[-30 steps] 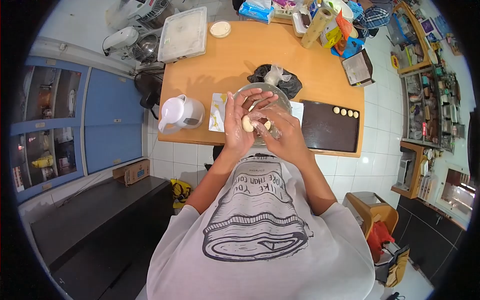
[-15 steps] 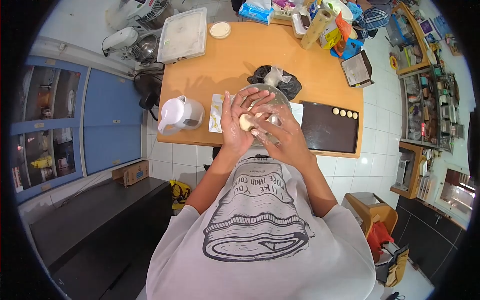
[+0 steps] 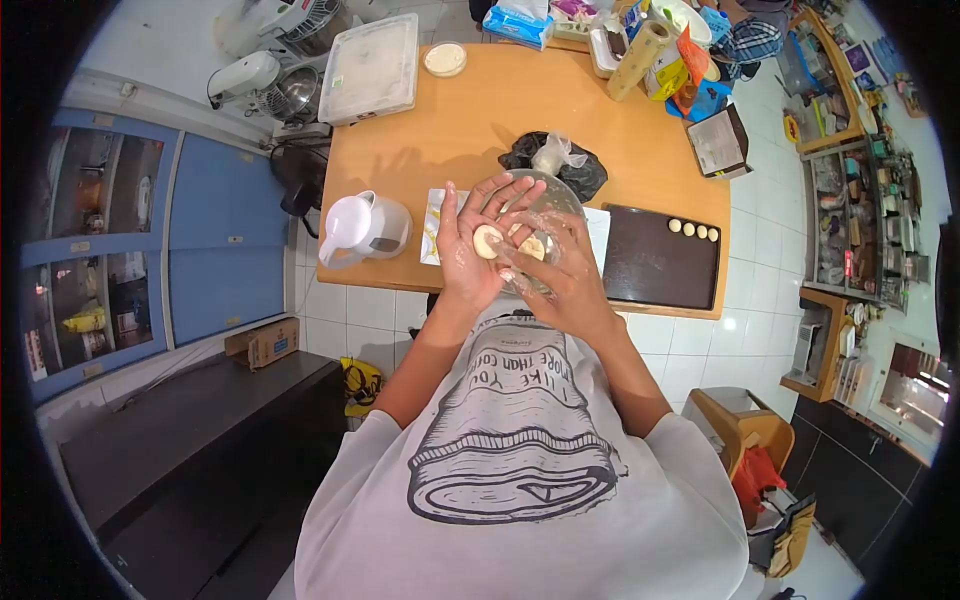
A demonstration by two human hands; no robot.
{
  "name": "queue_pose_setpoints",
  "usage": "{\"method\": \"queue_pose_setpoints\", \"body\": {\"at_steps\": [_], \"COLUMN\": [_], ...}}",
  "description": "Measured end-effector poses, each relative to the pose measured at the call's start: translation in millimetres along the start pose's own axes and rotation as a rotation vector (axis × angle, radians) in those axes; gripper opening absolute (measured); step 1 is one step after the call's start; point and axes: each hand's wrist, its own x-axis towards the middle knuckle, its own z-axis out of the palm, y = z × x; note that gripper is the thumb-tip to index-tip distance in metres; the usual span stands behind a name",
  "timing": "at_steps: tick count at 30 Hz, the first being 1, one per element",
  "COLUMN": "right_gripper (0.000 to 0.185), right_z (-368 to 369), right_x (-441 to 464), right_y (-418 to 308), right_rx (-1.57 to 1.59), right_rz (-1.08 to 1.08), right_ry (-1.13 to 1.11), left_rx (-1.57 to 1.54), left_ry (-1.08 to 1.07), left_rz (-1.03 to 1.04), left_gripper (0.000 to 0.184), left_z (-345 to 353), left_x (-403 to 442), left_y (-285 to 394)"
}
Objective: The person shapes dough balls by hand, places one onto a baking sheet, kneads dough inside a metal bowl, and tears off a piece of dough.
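A flattened piece of pale dough [image 3: 485,241] rests on the upturned palm of my left hand [image 3: 466,262], whose fingers stretch outward. My right hand [image 3: 568,268] reaches in from the side with fingers spread, and a fingertip touches the dough's edge. Flour or dough sticks to both hands. Beneath them is a clear bowl [image 3: 567,194] holding more dough [image 3: 530,243], partly hidden by my right hand. To the right, several small dough balls [image 3: 688,228] sit in a row at the far right corner of a dark baking tray [image 3: 650,265].
A white jug [image 3: 362,232] stands on the wooden table [image 3: 480,110] at left. Behind the bowl lies a black plastic bag [image 3: 590,180]. A lidded plastic box [image 3: 370,70] and a round lid [image 3: 445,60] are farther back. Packages and a cling-film roll [image 3: 636,65] crowd the far right.
The dough in my left palm now looks flatter and rounder. My right fingers have shifted slightly over it, exposing more dough in the bowl. The whole view has moved a little.
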Motion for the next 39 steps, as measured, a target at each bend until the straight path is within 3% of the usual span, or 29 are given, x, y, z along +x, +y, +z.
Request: {"method": "queue_pose_setpoints", "body": {"at_steps": [8, 17, 19, 22, 26, 28, 31, 34, 37, 39], "right_gripper": [0.039, 0.039, 0.036, 0.032, 0.029, 0.027, 0.026, 0.026, 0.028, 0.029], "right_z": [-3.1, -9.4, -4.8, 5.8, 1.6, -9.2, -17.5, -7.7, -5.9, -8.0], "right_x": [3.2, 8.9, 10.5, 4.6, 3.8, 7.6, 12.2, 10.9, 12.1, 13.5], "right_y": [-5.0, -10.8, -12.4, -5.2, 5.7, 8.6, 2.2, -3.2, -16.2, -21.4], "right_rx": [-0.010, -0.091, -0.042, 0.055, 0.052, 0.036, -0.003, 0.063, 0.042, -0.004], "right_rz": [0.110, 0.083, 0.095, 0.097, 0.054, 0.087, 0.126, 0.129, 0.102, 0.090], "right_ry": [-0.045, -0.101, -0.011, 0.094, 0.142, 0.032, 0.004, 0.113, 0.178, 0.182], "left_rx": [-0.032, -0.156, -0.196, -0.336, -0.183, -0.247, -0.221, -0.538, -0.294, -0.351], "left_ry": [-0.038, -0.077, -0.094, -0.187, -0.175, -0.181, -0.213, -0.405, -0.259, -0.310], "left_rz": [-0.029, -0.048, -0.049, -0.103, -0.312, -0.446, -0.270, -0.140, -0.098, -0.102], "left_gripper": [0.071, 0.074, 0.074, 0.075, 0.080, 0.083, 0.088, 0.097, 0.103, 0.105], "left_z": [-1.4, 1.7, 4.1, 0.1, 6.0, -4.6, 4.1, 4.7, 18.5, 16.5], "left_x": [2.4, 1.9, 1.3, 2.0, -2.3, -2.1, -5.1, -4.4, -10.8, -10.5], "left_y": [1.1, 2.8, 5.5, 8.1, 11.4, 13.3, 4.7, -1.0, 3.4, 2.8]}}
